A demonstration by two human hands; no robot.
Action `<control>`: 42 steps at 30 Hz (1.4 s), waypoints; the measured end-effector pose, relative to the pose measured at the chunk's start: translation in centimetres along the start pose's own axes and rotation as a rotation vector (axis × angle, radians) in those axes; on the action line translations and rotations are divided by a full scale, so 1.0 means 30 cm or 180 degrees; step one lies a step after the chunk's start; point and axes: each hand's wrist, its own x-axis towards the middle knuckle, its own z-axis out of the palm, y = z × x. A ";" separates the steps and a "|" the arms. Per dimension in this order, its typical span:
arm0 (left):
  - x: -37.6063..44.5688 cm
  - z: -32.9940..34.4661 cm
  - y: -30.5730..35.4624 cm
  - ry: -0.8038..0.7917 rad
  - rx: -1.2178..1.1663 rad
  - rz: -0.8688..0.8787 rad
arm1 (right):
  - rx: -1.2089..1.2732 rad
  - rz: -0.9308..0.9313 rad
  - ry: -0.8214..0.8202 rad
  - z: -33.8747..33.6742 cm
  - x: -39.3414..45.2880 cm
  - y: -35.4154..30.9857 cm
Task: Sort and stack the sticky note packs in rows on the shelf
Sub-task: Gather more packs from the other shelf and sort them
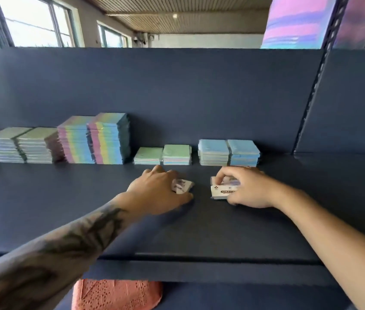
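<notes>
Along the back of the shelf (65, 209), left to right, stand rows of packs: 2 pale stacks (20, 145), 2 taller rainbow stacks (94, 138), 2 low green stacks (162, 155) and 2 blue stacks (228, 152).

The step in hand looks like setting 2 more packs down in front of the green and blue rows. To do it well, each pack should be matched by colour to its row, turned label the same way as its neighbours, and squared up edge to edge so the stack stays plumb; the low green stacks seem the ones most in need of filling.

The left hand (159, 191) lies palm down on the shelf, its fingers curled over a white-labelled pack (182, 186), thumb toward the front edge. The right hand (246, 189) holds another pack (222, 190) resting on the shelf, fingers (222, 175) bent narrow over its top and far edge, printed label facing the camera. The 2 packs lie near each other, apart.
</notes>
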 end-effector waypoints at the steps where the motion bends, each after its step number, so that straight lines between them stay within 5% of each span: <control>1: 0.011 -0.004 -0.010 -0.0024 -0.0005 0.0042 | -0.0022 0.0027 -0.0010 0.003 0.001 -0.007; 13: 0.099 -0.148 -0.187 -0.1179 -0.0282 0.1072 | 0.0096 -0.0807 0.0244 0.041 0.162 -0.194; 23: 0.126 -0.092 -0.255 -0.0749 -0.1419 0.1261 | 0.0868 -0.1257 0.0231 0.105 0.132 -0.160; 31: 0.087 -0.094 -0.222 -0.0305 -0.2838 0.1017 | 0.1459 -0.1063 0.0894 0.151 0.163 -0.174; 39: 0.093 -0.073 -0.250 -0.0040 -0.3049 0.0858 | 0.1755 -0.0994 0.0866 0.166 0.161 -0.183; 42: 0.098 -0.066 -0.241 -0.0021 -0.3072 0.0750 | 0.1134 -0.1004 0.1084 0.149 0.142 -0.183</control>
